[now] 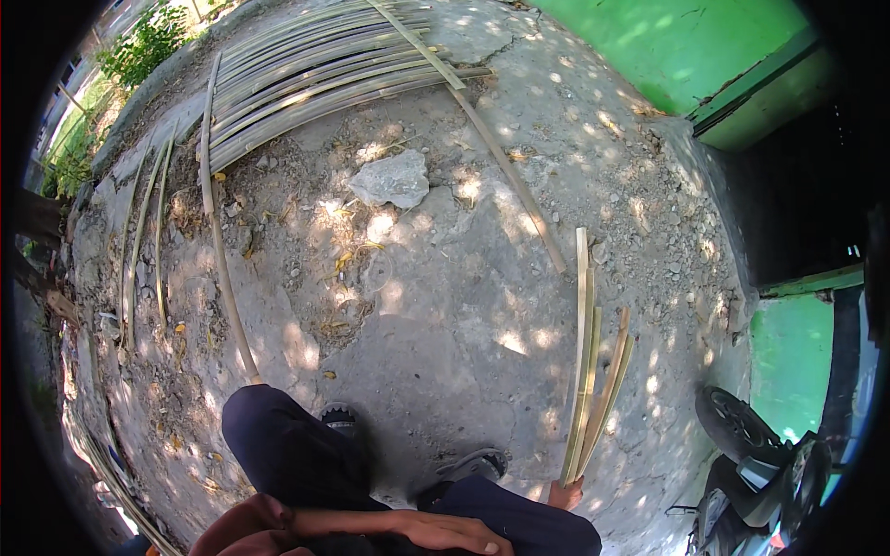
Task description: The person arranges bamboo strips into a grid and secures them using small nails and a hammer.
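My right hand, low on the right beside my knee, is closed round the lower ends of several split bamboo strips. The strips stand up from the fist and fan slightly apart at their tops. My left forearm crosses my lap, and my left hand lies there with its fingers stretched out, holding nothing; its fingertips are partly cut off by the lower edge. Farther ahead, a row of bamboo slats lies side by side across a left bamboo pole and a right bamboo pole.
A pale broken stone lies on the cracked concrete ground in front of the slats. Thin loose strips lie at the left. A motorbike stands at the lower right, near a green wall and a dark doorway.
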`<state>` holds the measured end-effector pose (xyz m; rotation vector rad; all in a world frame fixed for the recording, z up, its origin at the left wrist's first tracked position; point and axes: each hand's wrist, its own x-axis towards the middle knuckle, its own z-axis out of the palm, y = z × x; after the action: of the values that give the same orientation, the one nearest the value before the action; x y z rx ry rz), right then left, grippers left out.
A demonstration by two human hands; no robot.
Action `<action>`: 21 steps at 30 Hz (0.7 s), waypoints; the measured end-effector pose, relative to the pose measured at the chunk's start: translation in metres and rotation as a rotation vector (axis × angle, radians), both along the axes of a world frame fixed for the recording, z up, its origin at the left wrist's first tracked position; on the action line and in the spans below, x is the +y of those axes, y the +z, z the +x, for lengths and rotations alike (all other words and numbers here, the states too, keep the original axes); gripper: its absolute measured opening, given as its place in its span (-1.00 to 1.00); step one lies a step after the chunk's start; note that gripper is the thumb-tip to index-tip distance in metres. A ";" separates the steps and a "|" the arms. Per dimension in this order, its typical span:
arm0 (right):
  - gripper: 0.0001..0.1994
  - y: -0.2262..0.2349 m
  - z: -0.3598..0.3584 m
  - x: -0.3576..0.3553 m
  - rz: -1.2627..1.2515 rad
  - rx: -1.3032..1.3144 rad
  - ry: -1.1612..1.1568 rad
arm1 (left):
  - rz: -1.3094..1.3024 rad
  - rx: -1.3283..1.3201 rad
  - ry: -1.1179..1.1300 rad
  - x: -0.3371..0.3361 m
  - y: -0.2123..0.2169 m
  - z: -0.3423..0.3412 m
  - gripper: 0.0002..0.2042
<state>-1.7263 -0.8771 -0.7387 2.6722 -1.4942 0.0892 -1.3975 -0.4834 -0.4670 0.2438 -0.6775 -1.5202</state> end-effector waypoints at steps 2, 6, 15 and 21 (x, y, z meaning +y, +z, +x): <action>-0.04 0.005 -0.004 -0.001 -0.023 -0.052 0.082 | -0.004 -0.006 0.006 0.002 -0.002 0.001 -0.34; -0.03 0.042 -0.012 0.005 0.239 -0.053 -0.064 | -0.001 -0.024 0.042 0.007 -0.004 -0.001 -0.34; -0.20 0.146 0.078 0.016 0.292 -0.203 -0.052 | -0.014 0.011 0.004 0.020 -0.003 -0.001 -0.36; -0.30 0.196 0.245 0.013 0.194 -0.319 0.243 | -0.065 0.021 0.108 0.045 -0.005 0.019 -0.37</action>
<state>-1.4814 -0.8642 -0.5424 3.1073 -1.2988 0.4248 -1.3786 -0.4388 -0.4720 0.2121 -0.6854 -1.3934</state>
